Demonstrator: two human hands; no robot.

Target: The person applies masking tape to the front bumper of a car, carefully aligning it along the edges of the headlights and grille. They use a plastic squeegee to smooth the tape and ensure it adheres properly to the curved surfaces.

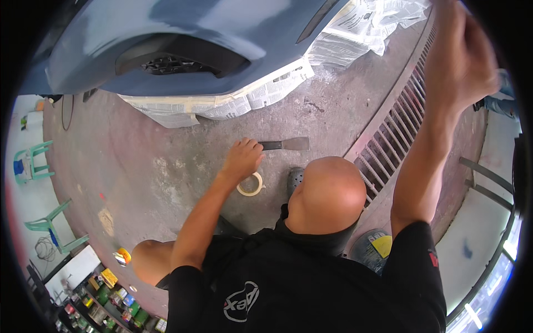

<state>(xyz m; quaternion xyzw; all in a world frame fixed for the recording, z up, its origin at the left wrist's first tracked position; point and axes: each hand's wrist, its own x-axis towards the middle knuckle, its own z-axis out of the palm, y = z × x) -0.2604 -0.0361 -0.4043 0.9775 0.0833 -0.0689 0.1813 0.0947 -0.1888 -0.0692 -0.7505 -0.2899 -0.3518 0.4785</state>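
My left hand (242, 158) reaches down to the concrete floor (166, 166), its fingers closed over the dark handle of a putty knife (288, 145) that lies flat with its blade pointing right. A roll of beige masking tape (250, 183) lies on the floor just under that wrist. My right hand (461, 55) is raised high at the upper right and blurred by motion. What it holds, if anything, is not visible. It is near the newspaper masking (361, 28) taped on a blue car body (183, 33).
A long metal drain grate (394, 127) runs diagonally on the right. More newspaper (222, 105) hangs under the car bumper. A paint can with a yellow label (373, 248) stands by my right side. Green plastic chairs (33, 164) and a shelf of cans (105, 308) are at the left.
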